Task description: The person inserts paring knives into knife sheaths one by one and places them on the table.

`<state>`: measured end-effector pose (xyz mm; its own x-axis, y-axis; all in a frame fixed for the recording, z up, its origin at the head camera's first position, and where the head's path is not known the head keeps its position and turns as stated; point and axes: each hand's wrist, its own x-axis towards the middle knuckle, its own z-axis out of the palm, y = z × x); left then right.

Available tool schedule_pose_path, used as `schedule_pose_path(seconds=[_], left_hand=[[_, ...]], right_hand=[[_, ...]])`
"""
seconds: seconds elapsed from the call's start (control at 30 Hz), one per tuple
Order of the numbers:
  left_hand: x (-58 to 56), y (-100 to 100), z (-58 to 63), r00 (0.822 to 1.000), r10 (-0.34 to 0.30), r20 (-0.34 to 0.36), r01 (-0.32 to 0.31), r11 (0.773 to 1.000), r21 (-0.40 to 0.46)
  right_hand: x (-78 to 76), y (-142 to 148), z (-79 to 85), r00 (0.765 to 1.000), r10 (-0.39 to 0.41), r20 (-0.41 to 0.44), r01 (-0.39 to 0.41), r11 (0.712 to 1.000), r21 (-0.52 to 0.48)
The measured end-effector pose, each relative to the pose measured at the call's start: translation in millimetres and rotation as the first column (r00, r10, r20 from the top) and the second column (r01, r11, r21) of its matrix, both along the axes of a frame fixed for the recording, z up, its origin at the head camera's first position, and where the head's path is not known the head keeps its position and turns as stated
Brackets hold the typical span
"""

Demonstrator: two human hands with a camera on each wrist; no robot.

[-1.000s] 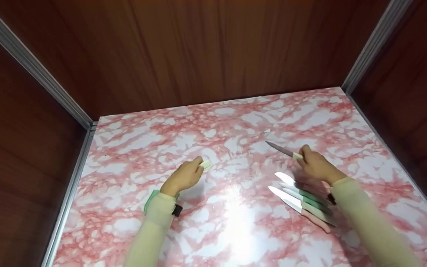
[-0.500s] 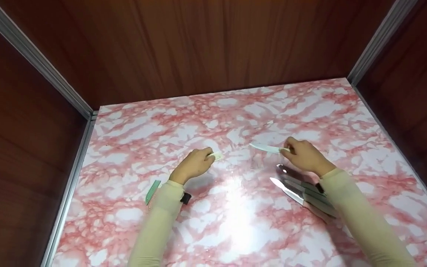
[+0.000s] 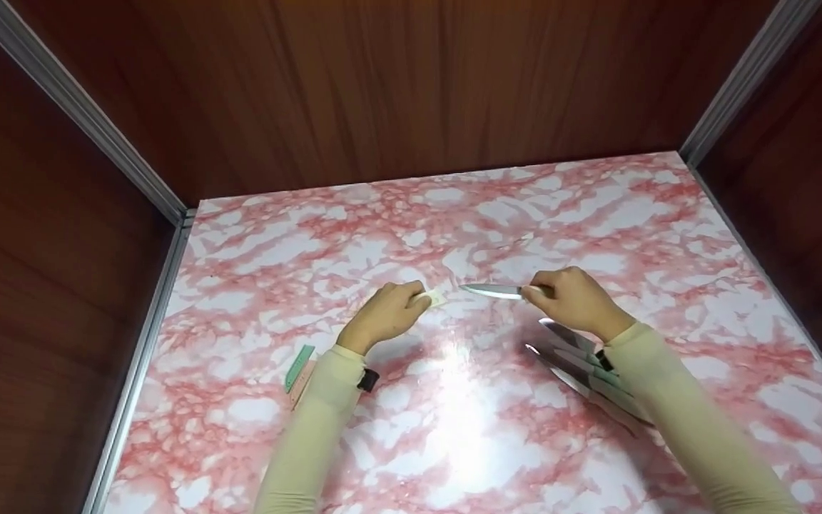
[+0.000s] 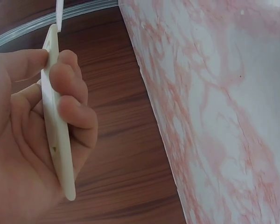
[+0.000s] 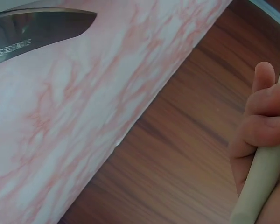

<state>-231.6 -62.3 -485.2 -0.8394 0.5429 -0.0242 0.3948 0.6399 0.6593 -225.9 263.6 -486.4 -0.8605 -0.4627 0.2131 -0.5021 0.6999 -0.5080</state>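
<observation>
My left hand grips a flat cream knife sheath, thumb on one face and curled fingers on the other. Its end pokes out past the fingers towards the right. Facing it, my right hand holds a knife by its cream handle. The knife's blade points left at the sheath, with a small gap between tip and sheath in the head view. In the left wrist view the blade tip shows close by the sheath's end. Most of the handle is hidden by my right hand in the head view.
Below my right forearm several knives lie side by side, blades to the left, handles partly covered by the sleeve. A green sheath and a pink sheath lie beside my left forearm. Wooden panels enclose the marbled table.
My hands have come closer together: the left has moved right with the sheath, the right has moved left with the knife. The blade has turned to lie nearly level, pointing at the sheath.
</observation>
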Motion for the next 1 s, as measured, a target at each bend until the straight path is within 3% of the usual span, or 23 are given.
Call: schedule_pose_path(seconds=[0.6, 1.0], left_hand=[[4.8, 6.9, -0.5, 0.999, -0.048, -0.001, 0.048, 0.999, 0.02], [4.5, 6.7, 1.3, 0.999, -0.043, -0.011, 0.043, 0.999, 0.007]], right_hand=[[4.7, -11.8, 2.2, 0.998, 0.03, -0.064, -0.028, 0.999, 0.031], [3.1, -13.6, 3.8, 0.996, 0.049, -0.068, -0.047, 0.998, 0.039]])
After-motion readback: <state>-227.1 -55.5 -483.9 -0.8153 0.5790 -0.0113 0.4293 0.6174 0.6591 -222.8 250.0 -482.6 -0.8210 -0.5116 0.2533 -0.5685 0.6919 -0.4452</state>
